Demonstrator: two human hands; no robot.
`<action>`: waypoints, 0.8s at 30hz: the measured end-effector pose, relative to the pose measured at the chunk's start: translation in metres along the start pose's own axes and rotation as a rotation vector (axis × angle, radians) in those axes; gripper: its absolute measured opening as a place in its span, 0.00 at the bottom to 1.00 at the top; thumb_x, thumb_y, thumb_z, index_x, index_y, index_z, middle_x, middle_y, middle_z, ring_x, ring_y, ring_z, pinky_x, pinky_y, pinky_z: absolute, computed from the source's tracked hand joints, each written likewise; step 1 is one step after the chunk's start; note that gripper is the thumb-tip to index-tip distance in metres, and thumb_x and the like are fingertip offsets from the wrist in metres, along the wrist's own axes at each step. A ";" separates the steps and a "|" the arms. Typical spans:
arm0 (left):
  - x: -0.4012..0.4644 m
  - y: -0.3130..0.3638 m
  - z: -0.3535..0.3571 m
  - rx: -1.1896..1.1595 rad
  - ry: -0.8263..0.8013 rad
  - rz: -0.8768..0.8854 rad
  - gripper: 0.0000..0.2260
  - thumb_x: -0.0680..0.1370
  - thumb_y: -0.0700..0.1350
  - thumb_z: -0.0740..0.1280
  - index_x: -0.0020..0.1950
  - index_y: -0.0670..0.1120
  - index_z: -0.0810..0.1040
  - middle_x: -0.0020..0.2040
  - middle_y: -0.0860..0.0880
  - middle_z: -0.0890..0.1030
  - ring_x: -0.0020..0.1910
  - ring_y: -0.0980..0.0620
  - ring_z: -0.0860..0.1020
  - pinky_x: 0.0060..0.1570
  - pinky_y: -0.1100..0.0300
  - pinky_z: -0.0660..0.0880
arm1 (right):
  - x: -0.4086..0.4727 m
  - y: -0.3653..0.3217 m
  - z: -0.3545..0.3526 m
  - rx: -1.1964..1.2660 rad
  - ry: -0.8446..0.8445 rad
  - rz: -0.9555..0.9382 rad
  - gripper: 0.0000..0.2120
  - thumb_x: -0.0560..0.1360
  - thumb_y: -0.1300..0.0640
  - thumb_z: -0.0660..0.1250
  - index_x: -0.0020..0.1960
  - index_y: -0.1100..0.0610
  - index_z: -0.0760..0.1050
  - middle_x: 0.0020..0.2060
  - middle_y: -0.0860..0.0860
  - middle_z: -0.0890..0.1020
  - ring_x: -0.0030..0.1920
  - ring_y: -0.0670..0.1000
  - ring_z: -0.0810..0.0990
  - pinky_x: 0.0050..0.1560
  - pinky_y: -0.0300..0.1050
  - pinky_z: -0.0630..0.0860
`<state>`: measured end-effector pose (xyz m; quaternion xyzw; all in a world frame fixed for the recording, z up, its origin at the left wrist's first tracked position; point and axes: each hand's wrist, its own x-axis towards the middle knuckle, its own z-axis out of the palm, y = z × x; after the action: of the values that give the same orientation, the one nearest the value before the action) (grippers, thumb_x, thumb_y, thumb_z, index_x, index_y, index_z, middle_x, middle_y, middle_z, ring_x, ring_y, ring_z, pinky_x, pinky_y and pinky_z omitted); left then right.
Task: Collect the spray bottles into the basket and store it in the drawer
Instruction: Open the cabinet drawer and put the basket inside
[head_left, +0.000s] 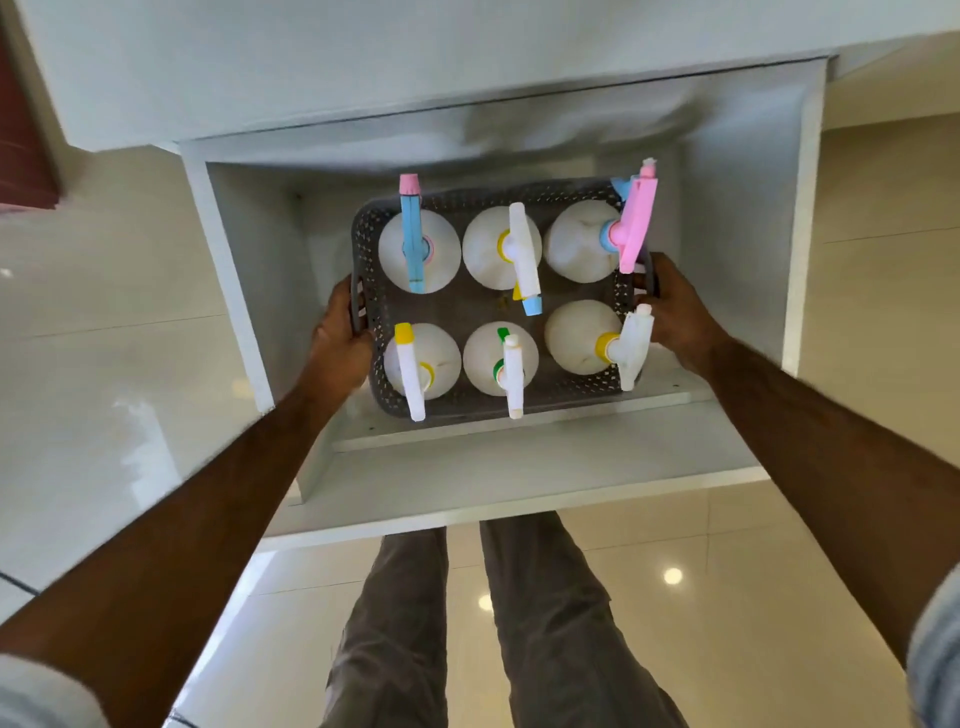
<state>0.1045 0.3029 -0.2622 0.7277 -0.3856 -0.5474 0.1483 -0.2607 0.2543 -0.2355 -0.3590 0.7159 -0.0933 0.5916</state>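
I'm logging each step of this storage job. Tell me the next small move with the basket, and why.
Probably lower the basket straight down and let go. Both hands, left and right, grip its side handles, all six spray bottles stand inside it, and it hangs within the open drawer; its near edge overlaps the front panel, so nudging it slightly away first may help. Whether it already touches the bottom cannot be told.

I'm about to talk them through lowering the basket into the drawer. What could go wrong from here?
The pink sprayer head sticks out past the basket rim on the right, so it may catch the drawer wall. The white sprayer head beside the right hand also overhangs. The left hand sits between basket and drawer wall, so its fingers might get pinched.
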 end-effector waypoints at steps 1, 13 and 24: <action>0.005 -0.004 0.003 0.002 0.002 -0.006 0.25 0.81 0.39 0.66 0.77 0.47 0.65 0.69 0.48 0.76 0.65 0.51 0.75 0.66 0.52 0.73 | 0.004 0.003 0.002 0.003 -0.005 0.008 0.25 0.72 0.61 0.67 0.68 0.61 0.67 0.54 0.54 0.77 0.49 0.50 0.78 0.38 0.40 0.75; 0.039 -0.032 0.018 -0.021 0.049 -0.006 0.27 0.78 0.40 0.70 0.76 0.48 0.67 0.66 0.55 0.76 0.64 0.56 0.74 0.54 0.77 0.71 | 0.040 0.034 0.013 -0.045 0.060 -0.032 0.18 0.78 0.65 0.66 0.67 0.59 0.68 0.56 0.53 0.78 0.56 0.53 0.78 0.53 0.49 0.75; -0.032 0.011 -0.009 -0.053 0.166 -0.095 0.27 0.79 0.29 0.60 0.78 0.43 0.63 0.75 0.42 0.69 0.73 0.44 0.70 0.73 0.52 0.68 | -0.024 0.028 0.010 -0.245 0.167 0.035 0.29 0.79 0.63 0.65 0.78 0.59 0.59 0.75 0.58 0.68 0.71 0.59 0.72 0.71 0.51 0.69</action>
<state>0.1049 0.3170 -0.2301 0.7840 -0.3225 -0.5016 0.1728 -0.2621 0.2923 -0.2355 -0.4069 0.7747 -0.0242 0.4834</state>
